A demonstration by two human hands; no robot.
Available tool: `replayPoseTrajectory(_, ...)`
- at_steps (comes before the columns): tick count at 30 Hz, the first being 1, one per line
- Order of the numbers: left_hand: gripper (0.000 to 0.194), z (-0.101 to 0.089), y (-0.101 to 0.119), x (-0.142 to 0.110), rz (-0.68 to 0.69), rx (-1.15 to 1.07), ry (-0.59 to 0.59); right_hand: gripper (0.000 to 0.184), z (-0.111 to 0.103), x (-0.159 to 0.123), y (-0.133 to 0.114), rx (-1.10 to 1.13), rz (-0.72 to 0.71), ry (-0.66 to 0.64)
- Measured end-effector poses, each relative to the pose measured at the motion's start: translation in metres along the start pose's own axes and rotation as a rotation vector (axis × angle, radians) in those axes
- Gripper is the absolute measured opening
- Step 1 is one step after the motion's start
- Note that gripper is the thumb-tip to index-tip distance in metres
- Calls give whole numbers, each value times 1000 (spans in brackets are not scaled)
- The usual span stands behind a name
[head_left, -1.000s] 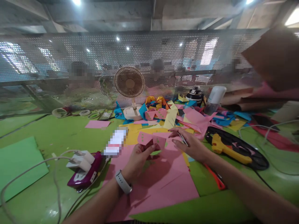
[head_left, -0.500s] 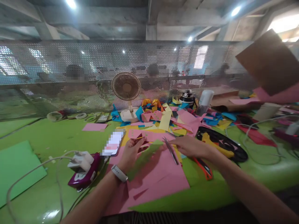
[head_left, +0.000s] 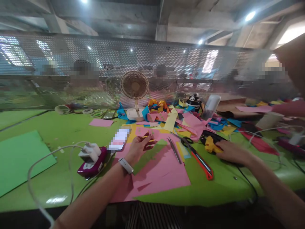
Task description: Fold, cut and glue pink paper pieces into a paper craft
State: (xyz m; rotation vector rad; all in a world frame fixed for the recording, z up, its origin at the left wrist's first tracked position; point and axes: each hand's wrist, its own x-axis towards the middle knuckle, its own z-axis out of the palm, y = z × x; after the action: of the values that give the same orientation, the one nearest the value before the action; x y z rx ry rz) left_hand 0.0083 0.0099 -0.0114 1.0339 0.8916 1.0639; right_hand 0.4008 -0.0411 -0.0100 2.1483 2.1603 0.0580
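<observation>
My left hand (head_left: 138, 148), with a white watch band at its wrist, pinches a thin yellow strip (head_left: 145, 136) above a green paper piece (head_left: 152, 154). What else sits between those fingers is hard to make out. Under it lies a large pink sheet (head_left: 164, 178). My right hand (head_left: 232, 152) is closed round the handle of a yellow glue gun (head_left: 211, 145), which rests at a black tray (head_left: 204, 135). Between the hands lie metal tweezers (head_left: 175, 151), black-handled scissors (head_left: 187, 140) and an orange-red utility knife (head_left: 202, 165).
Paper scraps (head_left: 171, 119) heap up at the back beside a small fan (head_left: 135, 86). A phone (head_left: 120, 139) and a purple power strip (head_left: 91, 165) with cables lie left. A white-capped bottle (head_left: 211, 106) stands back right. A perforated screen (head_left: 102, 70) closes off the far edge.
My right hand has moved right, from beside the tweezers to the glue gun, and closed on it. The scissors and knife are now uncovered. My left hand keeps its pinch.
</observation>
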Motion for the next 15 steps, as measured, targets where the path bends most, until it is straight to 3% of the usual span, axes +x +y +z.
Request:
replayPoseTrajectory(9, 25, -2, -3, 0, 24, -10, -41, 22, 0, -4, -17, -45, -5, 117)
replayPoseTrajectory(13, 24, -4, -6, 1, 27, -10, -54, 27, -1, -9, -13, 113, 97, 132)
replayPoseTrajectory(15, 24, -5, -7, 2, 25, -7, -57, 31, -3, -10, -12, 233, 124, 235)
